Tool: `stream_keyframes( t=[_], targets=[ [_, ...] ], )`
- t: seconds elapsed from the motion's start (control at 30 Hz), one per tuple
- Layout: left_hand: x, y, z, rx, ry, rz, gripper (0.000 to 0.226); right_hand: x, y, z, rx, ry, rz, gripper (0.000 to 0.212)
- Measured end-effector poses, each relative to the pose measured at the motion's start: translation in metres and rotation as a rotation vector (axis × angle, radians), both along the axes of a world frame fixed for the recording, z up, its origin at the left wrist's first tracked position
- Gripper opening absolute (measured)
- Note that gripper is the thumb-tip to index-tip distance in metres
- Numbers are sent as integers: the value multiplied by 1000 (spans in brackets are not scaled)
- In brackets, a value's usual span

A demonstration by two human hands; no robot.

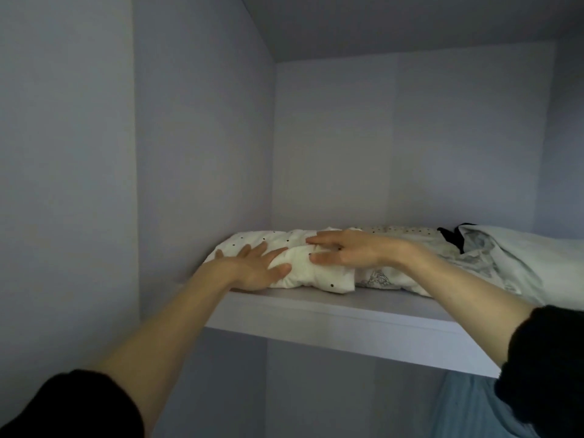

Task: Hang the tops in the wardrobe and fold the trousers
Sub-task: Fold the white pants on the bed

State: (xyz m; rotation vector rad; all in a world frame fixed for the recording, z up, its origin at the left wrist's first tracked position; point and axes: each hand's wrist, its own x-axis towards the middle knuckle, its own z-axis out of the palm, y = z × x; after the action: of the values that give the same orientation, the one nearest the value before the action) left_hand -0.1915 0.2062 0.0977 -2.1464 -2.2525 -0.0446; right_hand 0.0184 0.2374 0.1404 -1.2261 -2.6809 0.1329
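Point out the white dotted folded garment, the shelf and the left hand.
white dotted folded garment [319, 273], head view, front fold
pale wardrobe shelf [347, 314], head view, front edge
left hand [252, 268], head view, back of hand

Shelf [331, 306]: smooth matt board, pale lilac-grey, walls same finish. Folded trousers [303, 270]: soft white cloth w/ small dark dots, creased, matt. Beside them grey printed fabric [376, 277], thin, rumpled. Pale sheet-like cloth [518, 248] far right, slight sheen. Sleeves [550, 368]: dark fuzzy knit.
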Motion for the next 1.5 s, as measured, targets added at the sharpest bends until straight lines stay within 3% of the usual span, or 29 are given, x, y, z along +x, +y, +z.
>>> stream_keyframes(
  t=[0.13, 0.23, 0.3, 0.4, 0.63, 0.9, 1.17, 1.33, 1.5],
  targets=[
    [-13, 35, -2, -14, 31, 56, 66, 1, 27, -1, 103, 35, -114, 52],
    [-17, 73, -1, -29, 37, 76, 66, 22, 64, -6, 169, -150, -347, 56],
    [-17, 97, 0, -30, 56, 84, 66, 37, 79, -16, 96, -189, -474, 59],
    [-12, 131, 1, -17, 102, 70, 65, 47, 92, -33, -17, -147, -485, 61],
    [12, 195, 29, -56, 144, 102, 67, 49, 103, -36, -30, -188, -510, 61],
    [16, 241, 13, 6, -5, 10, 58, 49, 102, -36, -60, -174, -517, 60],
    [11, 233, 10, 22, -29, -19, 59, 49, 101, -36, -50, -154, -517, 59],
    [22, 173, 19, -44, -49, -120, 62, 46, 83, -28, -19, -90, -485, 56],
    [45, 74, 30, 207, -147, -230, 57, 53, 41, -16, 105, -4, -335, 50]
  ],
)
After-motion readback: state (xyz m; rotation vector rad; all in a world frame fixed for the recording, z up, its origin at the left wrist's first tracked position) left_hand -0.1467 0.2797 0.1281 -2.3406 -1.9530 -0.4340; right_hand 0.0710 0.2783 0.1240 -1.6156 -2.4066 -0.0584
